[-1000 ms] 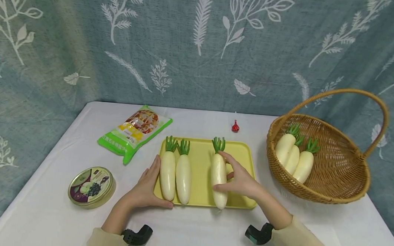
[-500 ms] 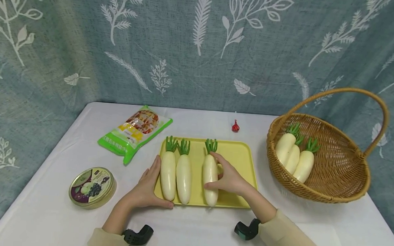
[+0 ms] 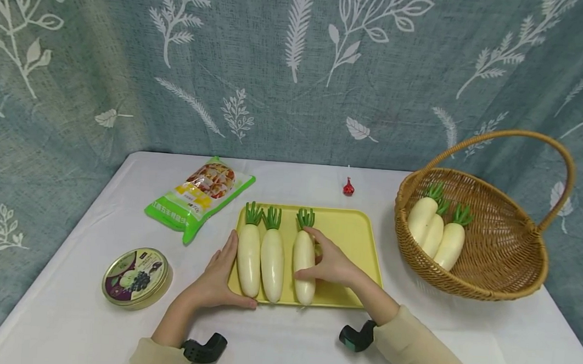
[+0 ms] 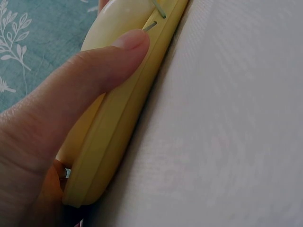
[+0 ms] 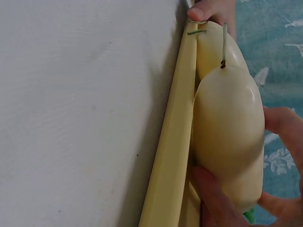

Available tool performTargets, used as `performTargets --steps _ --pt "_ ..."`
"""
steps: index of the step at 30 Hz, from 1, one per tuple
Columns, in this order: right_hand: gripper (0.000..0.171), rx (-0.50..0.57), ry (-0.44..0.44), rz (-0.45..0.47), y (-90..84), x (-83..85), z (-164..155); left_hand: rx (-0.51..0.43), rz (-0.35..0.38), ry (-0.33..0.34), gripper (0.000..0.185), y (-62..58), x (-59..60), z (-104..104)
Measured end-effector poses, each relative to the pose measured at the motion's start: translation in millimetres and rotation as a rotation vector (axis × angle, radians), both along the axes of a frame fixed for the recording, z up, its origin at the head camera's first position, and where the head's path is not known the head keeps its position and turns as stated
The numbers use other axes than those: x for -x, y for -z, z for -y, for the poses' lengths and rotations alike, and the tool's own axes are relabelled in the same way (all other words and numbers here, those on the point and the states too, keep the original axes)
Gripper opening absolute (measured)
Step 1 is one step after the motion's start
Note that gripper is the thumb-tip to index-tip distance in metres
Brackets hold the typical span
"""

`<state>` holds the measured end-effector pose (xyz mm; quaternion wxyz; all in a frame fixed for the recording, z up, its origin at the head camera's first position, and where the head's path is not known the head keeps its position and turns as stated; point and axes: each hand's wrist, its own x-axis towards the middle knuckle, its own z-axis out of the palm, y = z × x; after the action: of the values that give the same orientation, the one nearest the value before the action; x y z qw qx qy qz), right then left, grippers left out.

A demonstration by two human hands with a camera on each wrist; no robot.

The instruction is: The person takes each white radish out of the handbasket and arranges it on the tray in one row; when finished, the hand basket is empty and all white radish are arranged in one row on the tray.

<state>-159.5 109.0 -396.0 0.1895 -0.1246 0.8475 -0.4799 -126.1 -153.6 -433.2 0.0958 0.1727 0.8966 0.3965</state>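
Three white toy radishes with green tops lie lengthwise on the yellow plastic tray [image 3: 353,234], and the step in hand looks like lining them up side by side. On the left, the left hand [image 3: 214,279] braces the tray's near-left corner: the fingers lie fairly straight along the left rim while the thumb [image 4: 102,66] presses the front edge. Just inside it lie the first radish [image 3: 248,259] and the second radish [image 3: 272,263], touching each other. The third radish [image 3: 304,265] sits a small gap to their right, gripped by the right hand [image 3: 334,264], fingers and thumb curled round its middle. Judging by that gap, the next move calls for a short nudge leftward until it meets the second one, then letting go.
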Motion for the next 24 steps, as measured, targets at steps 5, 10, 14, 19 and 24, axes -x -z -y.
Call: performTargets --steps 5,10,14,19,24 --pt "0.097 0.006 -0.030 0.003 -1.0 1.7 6.0 0.007 0.007 -0.004 0.142 -0.2 0.0 -0.5" --pt "0.096 -0.002 -0.042 -0.008 1.1 3.8 12.4 0.002 0.005 -0.002 0.141 -0.9 -0.4 -0.5" --pt "0.097 -0.025 -0.051 -0.023 1.3 4.4 16.0 0.002 0.000 -0.001 0.141 -1.0 -0.5 -0.3" --pt "0.098 -0.051 -0.054 -0.037 -0.5 3.8 17.6 0.006 0.000 -0.003 0.141 0.1 -0.3 -0.4" --pt "0.099 -0.075 -0.052 -0.050 -1.1 3.7 18.1 0.000 0.000 -0.003 0.142 0.1 -0.2 -0.9"
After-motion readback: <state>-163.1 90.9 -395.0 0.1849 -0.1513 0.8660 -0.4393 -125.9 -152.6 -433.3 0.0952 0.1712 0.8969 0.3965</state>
